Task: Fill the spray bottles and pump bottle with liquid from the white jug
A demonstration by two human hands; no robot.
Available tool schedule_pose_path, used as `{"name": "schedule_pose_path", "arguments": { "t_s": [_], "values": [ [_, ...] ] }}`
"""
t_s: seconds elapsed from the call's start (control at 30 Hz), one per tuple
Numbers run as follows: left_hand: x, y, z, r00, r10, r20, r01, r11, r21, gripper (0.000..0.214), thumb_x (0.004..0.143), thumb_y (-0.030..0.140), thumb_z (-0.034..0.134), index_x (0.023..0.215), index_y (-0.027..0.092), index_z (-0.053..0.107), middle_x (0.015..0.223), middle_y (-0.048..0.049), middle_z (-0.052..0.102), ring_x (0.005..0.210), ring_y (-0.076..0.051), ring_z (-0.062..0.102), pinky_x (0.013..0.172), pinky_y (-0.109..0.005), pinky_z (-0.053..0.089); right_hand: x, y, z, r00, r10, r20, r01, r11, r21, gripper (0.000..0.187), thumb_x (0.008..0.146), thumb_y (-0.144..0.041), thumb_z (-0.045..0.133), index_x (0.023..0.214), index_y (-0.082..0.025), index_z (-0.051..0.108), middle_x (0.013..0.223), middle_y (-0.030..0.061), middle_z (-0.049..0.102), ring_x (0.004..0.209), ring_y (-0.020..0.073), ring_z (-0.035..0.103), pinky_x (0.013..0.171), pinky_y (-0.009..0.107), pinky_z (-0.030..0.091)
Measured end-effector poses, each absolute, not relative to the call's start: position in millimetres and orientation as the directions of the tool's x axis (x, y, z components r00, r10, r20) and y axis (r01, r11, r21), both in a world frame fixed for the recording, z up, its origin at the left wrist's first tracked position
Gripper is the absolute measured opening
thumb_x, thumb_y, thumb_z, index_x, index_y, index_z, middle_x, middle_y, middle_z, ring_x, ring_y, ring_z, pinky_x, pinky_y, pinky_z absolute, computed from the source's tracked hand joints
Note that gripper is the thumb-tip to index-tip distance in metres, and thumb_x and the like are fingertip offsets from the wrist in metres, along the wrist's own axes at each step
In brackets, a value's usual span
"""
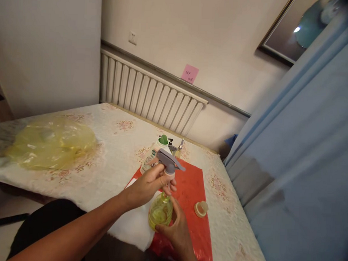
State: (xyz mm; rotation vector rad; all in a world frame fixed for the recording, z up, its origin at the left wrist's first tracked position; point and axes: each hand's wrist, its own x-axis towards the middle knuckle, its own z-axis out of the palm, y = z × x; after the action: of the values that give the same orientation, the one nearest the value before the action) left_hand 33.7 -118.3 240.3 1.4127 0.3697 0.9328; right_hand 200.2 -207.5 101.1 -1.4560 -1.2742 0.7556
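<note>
My left hand [153, 181] is closed around the neck of a grey spray trigger head [168, 160], just over a clear yellow-green bottle [160, 212]. Below it, my right hand [178, 226] grips the bottle by its side, thumb at the front. The bottle leans slightly, and my left fingers hide where the trigger head meets its mouth. Beneath lies a red sheet [189, 188] with a white cloth [133, 224] beside it. To the right, a pale translucent cap [201, 209] sits on the red sheet.
Behind my hands stand a white container with a green piece [163, 140] at its opening and another grey-topped bottle [180, 148]. A yellow plastic bag [53, 141] lies at the left on the flowered tablecloth [111, 139]. A blue curtain [299, 150] hangs along the right side; a radiator [149, 91] runs behind.
</note>
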Motion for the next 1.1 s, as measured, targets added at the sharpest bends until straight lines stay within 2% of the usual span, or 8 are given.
{"name": "schedule_pose_path", "arguments": {
  "t_s": [0.1,0.23,0.33,0.43,0.57,0.77,0.9,1.1],
  "values": [
    [29.4,-110.7,233.2,0.415,0.837,0.356,-0.452,-0.15,0.879,0.027,0.093,0.044,0.053,0.098,0.017,0.054,0.09,-0.0026,0.063,0.082,-0.016,0.068,0.072,-0.03,0.058,198.4,-206.7,101.3,0.272,0.953,0.133,0.321,0.04,-0.946,0.085,0.049,-0.007,0.074,0.131,-0.022,0.057,0.135,0.007,0.06,0.128,0.0299,0.053,0.11,0.041,0.041],
    [20.1,-97.4,221.0,0.501,0.817,0.284,-0.438,-0.043,0.898,0.026,0.092,0.041,0.056,0.1,0.016,0.055,0.086,-0.0038,0.065,0.077,-0.018,0.069,0.065,-0.031,0.059,196.3,-202.9,99.9,0.245,0.959,0.139,0.318,0.055,-0.946,0.083,0.048,-0.006,0.073,0.127,-0.025,0.06,0.132,0.0051,0.063,0.126,0.0314,0.055,0.108,0.042,0.043],
    [5.7,-77.5,211.1,0.349,0.877,0.33,-0.638,-0.036,0.769,0.028,0.092,0.037,0.058,0.113,0.02,0.052,0.088,-0.0034,0.066,0.08,-0.018,0.069,0.066,-0.029,0.059,200.8,-197.8,92.9,0.253,0.961,0.11,0.317,0.025,-0.948,0.082,0.047,-0.007,0.074,0.126,-0.025,0.061,0.13,0.0064,0.064,0.124,0.033,0.057,0.105,0.044,0.046],
    [-13.6,-47.7,194.2,0.189,0.936,0.297,-0.775,-0.044,0.631,0.03,0.089,0.032,0.063,0.115,0.021,0.052,0.084,-0.0033,0.068,0.079,-0.017,0.068,0.063,-0.026,0.057,214.6,-191.0,90.2,0.305,0.947,0.101,0.31,0.002,-0.951,0.083,0.045,-0.008,0.075,0.125,-0.024,0.062,0.128,0.0077,0.065,0.121,0.0344,0.059,0.103,0.045,0.048],
    [-25.9,-17.4,149.3,0.297,0.936,0.19,-0.782,0.123,0.611,0.03,0.089,0.03,0.065,0.115,0.021,0.054,0.086,-0.0036,0.069,0.078,-0.015,0.067,0.065,-0.024,0.057,238.1,-176.4,116.3,0.329,0.939,0.102,0.415,-0.046,-0.909,0.08,0.045,-0.009,0.077,0.122,-0.024,0.064,0.125,0.0077,0.067,0.119,0.0346,0.06,0.102,0.046,0.048],
    [-14.4,-12.2,75.9,0.594,0.804,0.014,-0.637,0.46,0.618,0.031,0.086,0.035,0.068,0.113,0.023,0.057,0.088,-0.0035,0.069,0.081,-0.018,0.068,0.068,-0.027,0.054,245.5,-136.4,193.2,0.32,0.897,0.306,0.646,0.03,-0.763,0.068,0.053,-0.015,0.073,0.119,-0.023,0.065,0.12,0.007,0.068,0.114,0.0313,0.061,0.101,0.046,0.047],
    [-17.5,-8.4,57.0,0.632,0.772,-0.058,-0.582,0.523,0.622,0.033,0.08,0.04,0.073,0.108,0.024,0.062,0.085,-0.002,0.068,0.083,-0.019,0.068,0.071,-0.029,0.054,244.5,-103.1,228.2,0.264,0.894,0.363,0.793,0.013,-0.609,0.063,0.055,-0.018,0.074,0.117,-0.022,0.065,0.112,0.0065,0.068,0.105,0.0291,0.063,0.097,0.045,0.048],
    [-22.9,-0.3,60.7,0.677,0.733,-0.074,-0.528,0.553,0.644,0.033,0.08,0.038,0.073,0.109,0.025,0.067,0.086,-0.0041,0.07,0.089,-0.022,0.068,0.075,-0.032,0.054,254.1,-61.1,247.2,0.194,0.879,0.436,0.899,0.018,-0.438,0.067,0.056,-0.02,0.076,0.122,-0.021,0.062,0.109,0.0058,0.063,0.101,0.027,0.061,0.094,0.045,0.048]
  ]
}}
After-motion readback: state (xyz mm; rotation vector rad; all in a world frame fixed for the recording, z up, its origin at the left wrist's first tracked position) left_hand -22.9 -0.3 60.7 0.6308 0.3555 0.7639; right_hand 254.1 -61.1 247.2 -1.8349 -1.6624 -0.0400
